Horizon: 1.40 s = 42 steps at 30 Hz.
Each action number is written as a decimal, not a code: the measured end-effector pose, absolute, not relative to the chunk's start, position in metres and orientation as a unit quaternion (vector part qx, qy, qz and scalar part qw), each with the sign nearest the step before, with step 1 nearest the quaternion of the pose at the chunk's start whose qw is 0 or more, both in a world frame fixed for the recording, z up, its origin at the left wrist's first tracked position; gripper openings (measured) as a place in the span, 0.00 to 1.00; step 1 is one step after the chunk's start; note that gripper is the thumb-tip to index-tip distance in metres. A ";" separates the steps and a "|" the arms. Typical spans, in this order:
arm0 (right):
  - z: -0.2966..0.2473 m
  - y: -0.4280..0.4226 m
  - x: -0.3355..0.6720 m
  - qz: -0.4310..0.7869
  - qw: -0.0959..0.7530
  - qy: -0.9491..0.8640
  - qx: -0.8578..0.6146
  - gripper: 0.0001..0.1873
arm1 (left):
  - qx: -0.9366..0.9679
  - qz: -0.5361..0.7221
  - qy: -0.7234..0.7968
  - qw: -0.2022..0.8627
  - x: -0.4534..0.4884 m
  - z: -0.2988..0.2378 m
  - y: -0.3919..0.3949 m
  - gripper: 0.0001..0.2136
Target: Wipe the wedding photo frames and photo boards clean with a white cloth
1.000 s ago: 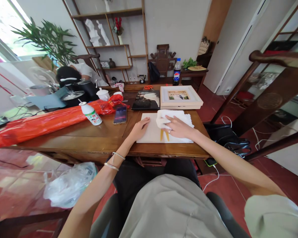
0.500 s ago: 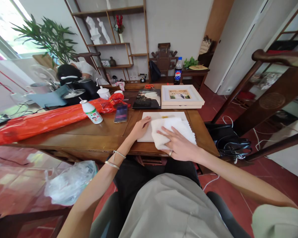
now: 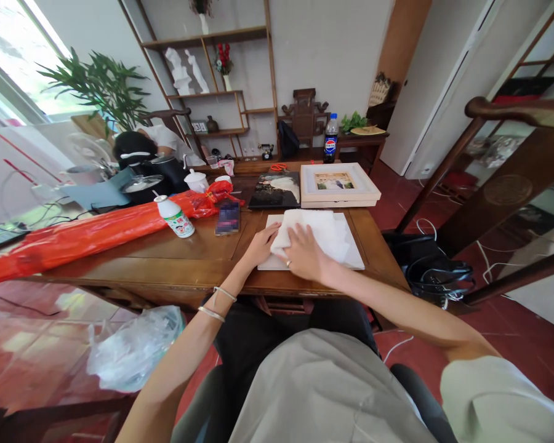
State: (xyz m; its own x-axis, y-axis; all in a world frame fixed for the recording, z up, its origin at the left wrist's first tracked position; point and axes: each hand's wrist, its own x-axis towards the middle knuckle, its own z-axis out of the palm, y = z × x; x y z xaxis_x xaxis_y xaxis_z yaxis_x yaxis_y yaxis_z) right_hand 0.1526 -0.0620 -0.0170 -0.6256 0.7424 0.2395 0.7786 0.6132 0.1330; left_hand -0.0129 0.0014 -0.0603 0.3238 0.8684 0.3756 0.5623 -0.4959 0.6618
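Observation:
A white cloth point(image 3: 316, 224) with a scalloped edge lies bunched on a flat white board point(image 3: 354, 249) at the table's front edge. Spread over the cloth, the fingers of my right hand point(image 3: 305, 253) press down flat, a ring on one of them. My left hand point(image 3: 262, 244) rests on the board's left side, fingers stretched out and close to the cloth's left edge. Behind the board stand a framed picture in a pale box point(image 3: 339, 184) and a dark picture panel point(image 3: 276, 189).
Left on the wooden table point(image 3: 205, 252) are a phone point(image 3: 228, 219), a white bottle point(image 3: 175, 216) and a long red plastic-wrapped bundle point(image 3: 106, 231). A cola bottle point(image 3: 331, 140) and red scissors point(image 3: 278, 167) stand farther back. Another person point(image 3: 159, 140) bends beyond the pots.
My right hand has slid the cloth leftward across the board, close to my left hand. My left hand stays on the board's left side. The view has tilted up slightly.

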 end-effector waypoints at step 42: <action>0.021 0.039 0.252 0.071 0.084 -0.873 -0.475 0.15 | 0.800 0.360 0.451 0.166 -0.013 -0.067 0.004 0.18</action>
State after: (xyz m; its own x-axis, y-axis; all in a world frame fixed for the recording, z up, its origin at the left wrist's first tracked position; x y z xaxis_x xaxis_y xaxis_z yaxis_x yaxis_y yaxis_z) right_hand 0.2524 0.0389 0.0210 -0.5349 0.8412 0.0785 0.8174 0.5388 -0.2037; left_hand -0.0133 0.0043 -0.0671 0.3350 0.8408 0.4252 0.6016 -0.5382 0.5903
